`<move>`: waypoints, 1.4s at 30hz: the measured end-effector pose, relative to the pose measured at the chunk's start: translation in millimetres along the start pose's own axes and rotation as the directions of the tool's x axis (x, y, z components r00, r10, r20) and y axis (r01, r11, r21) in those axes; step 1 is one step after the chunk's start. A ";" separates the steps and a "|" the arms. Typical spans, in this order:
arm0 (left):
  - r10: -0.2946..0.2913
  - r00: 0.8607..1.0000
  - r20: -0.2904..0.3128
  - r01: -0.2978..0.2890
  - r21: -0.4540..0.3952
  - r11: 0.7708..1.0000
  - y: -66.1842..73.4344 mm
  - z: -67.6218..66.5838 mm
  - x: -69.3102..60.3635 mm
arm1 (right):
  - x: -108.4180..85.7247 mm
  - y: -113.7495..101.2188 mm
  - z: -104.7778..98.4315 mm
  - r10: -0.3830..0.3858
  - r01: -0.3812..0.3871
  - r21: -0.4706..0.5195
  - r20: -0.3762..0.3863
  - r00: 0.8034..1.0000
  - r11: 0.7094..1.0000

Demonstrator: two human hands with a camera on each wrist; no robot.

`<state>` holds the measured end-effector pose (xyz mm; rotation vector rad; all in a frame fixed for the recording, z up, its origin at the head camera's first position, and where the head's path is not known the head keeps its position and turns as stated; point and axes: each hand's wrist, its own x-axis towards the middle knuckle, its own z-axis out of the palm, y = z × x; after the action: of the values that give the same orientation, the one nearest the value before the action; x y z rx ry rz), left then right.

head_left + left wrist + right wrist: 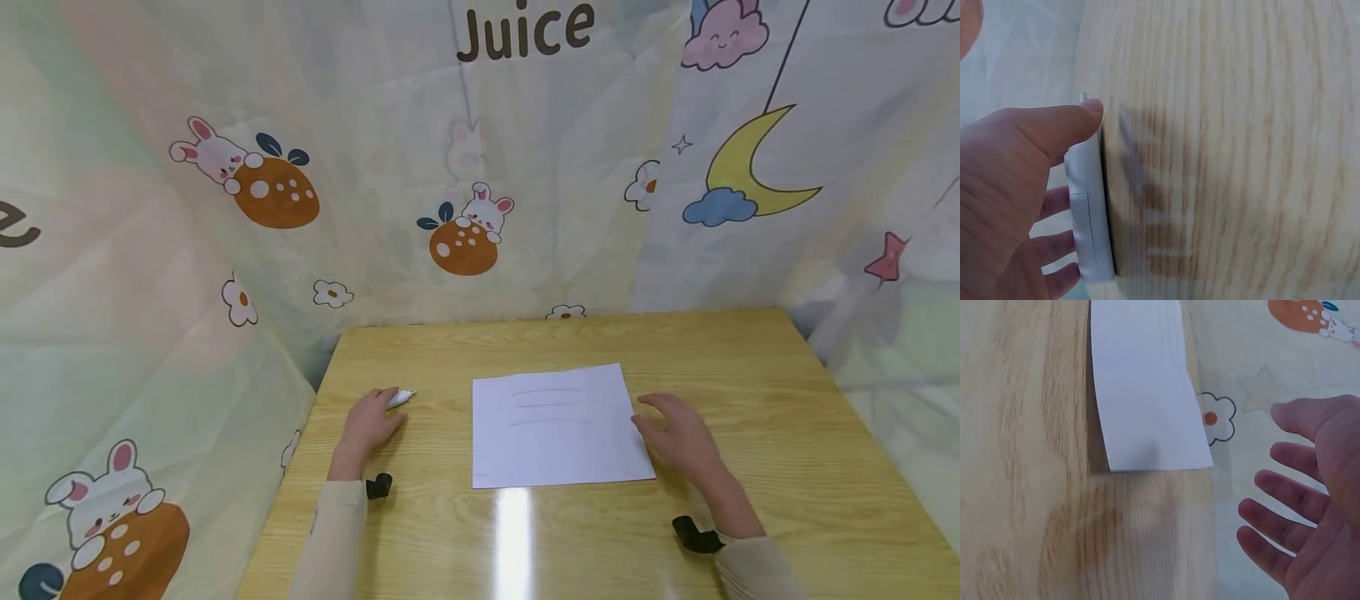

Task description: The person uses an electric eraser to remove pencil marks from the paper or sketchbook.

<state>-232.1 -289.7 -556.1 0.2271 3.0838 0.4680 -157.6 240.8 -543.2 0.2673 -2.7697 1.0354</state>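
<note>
A white pen-shaped tool with a narrow tip (1091,219) lies on the table at the left, tip pointing right in the head view. My left hand (370,423) is at it, thumb spread across the near side and fingertips along the far side; the fingers do not appear to close round it. A white sheet of paper (555,450) with three thin, near-horizontal lines (547,403) lies mid-table. My right hand (678,435) is beside the sheet's right edge, fingers loose and holding nothing. The right wrist view shows this hand (1316,506) apart from the paper (1141,394).
The wooden table (420,358) meets a printed cloth backdrop (555,150) at its back and sides. Small black devices (697,535) sit at both wrists. A bright reflection shows on the tabletop in front of the paper.
</note>
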 end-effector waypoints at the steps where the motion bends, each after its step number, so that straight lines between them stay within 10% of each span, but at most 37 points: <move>1: -0.003 1.000 -0.006 0.003 0.006 1.000 -0.9 0.5 -0.2 | 1.5 -1.3 2.3 -0.012 0.012 -0.004 0.009 1.000 1.000; 28: 0.020 0.997 -0.071 -0.021 -0.009 1.000 -21.8 -6.9 5.0 | 11.5 -28.7 53.1 0.025 0.013 -0.142 0.267 0.963 0.990; 42: 0.065 0.998 -0.013 -0.063 0.090 0.994 -18.0 2.4 8.8 | 1.9 -24.1 61.4 -0.002 0.045 -0.158 0.266 0.964 0.986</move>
<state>-243.2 -304.8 -563.6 0.3259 3.1246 0.3354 -160.0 182.1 -573.3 0.4444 -3.0595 0.8130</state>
